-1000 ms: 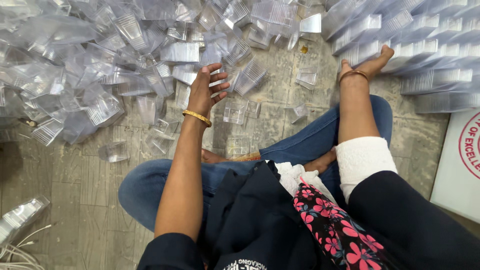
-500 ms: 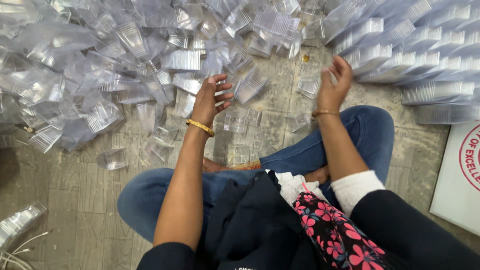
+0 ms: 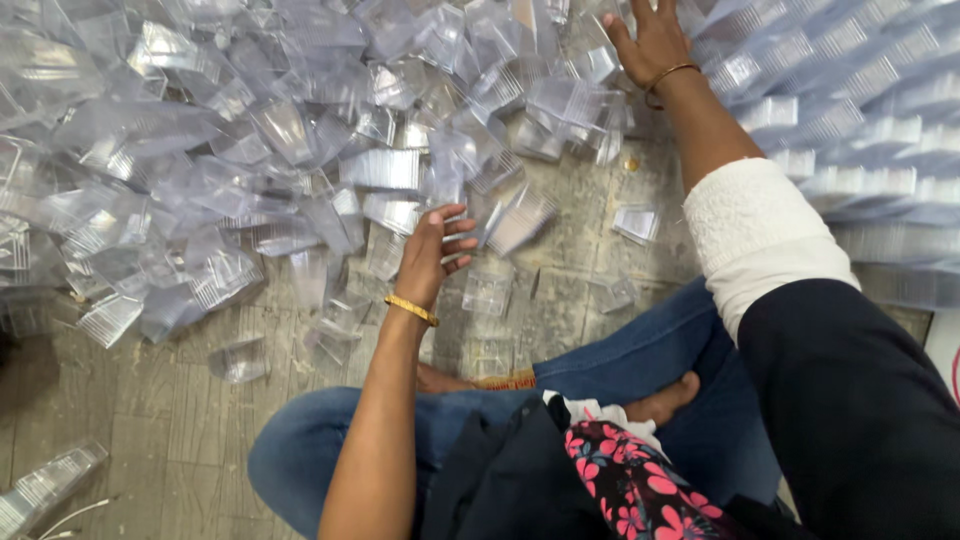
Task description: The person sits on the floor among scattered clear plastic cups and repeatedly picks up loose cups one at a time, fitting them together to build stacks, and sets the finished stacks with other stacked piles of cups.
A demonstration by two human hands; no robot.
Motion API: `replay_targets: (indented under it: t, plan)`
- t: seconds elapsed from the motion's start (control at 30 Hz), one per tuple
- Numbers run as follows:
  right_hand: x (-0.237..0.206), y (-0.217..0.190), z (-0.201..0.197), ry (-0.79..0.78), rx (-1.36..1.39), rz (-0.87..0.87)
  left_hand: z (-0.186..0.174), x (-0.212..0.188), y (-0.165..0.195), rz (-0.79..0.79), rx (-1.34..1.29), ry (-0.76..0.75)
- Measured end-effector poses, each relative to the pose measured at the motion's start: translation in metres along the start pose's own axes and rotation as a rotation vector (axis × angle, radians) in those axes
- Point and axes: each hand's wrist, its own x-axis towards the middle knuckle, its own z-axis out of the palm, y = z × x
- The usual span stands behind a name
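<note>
Head view, looking down at my crossed legs on the wooden floor (image 3: 150, 440). My left hand (image 3: 430, 255) hovers with fingers loosely curled and empty over a small clear plastic box (image 3: 488, 292), just beside the loose heap of clear plastic pieces (image 3: 250, 160). My right hand (image 3: 650, 40) reaches far ahead, fingers spread flat on the pile beside the stacked rows of boxes (image 3: 850, 110). These look light, thin, slippery and easily cracked; I'd pinch one by its rim. Every box seems empty.
</note>
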Motion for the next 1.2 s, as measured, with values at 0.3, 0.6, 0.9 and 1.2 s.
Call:
replay_targets:
  t: [0.3,0.6,0.9,1.2]
  plan:
    - [-0.013,-0.018,0.026,-0.1,-0.078,0.22,0.001,0.007,-0.011,0.009,0.0,0.003]
    - [-0.104,-0.043,0.052,-0.053,-0.021,0.122,-0.013,0.026,-0.027,0.072,0.091,0.025]
    - [-0.169,-0.029,0.03,-0.063,0.502,0.077,-0.022,0.03,-0.02,0.118,0.19,0.051]
    - [-0.209,0.04,0.013,0.406,0.176,0.092,-0.014,0.027,-0.01,0.146,0.333,0.078]
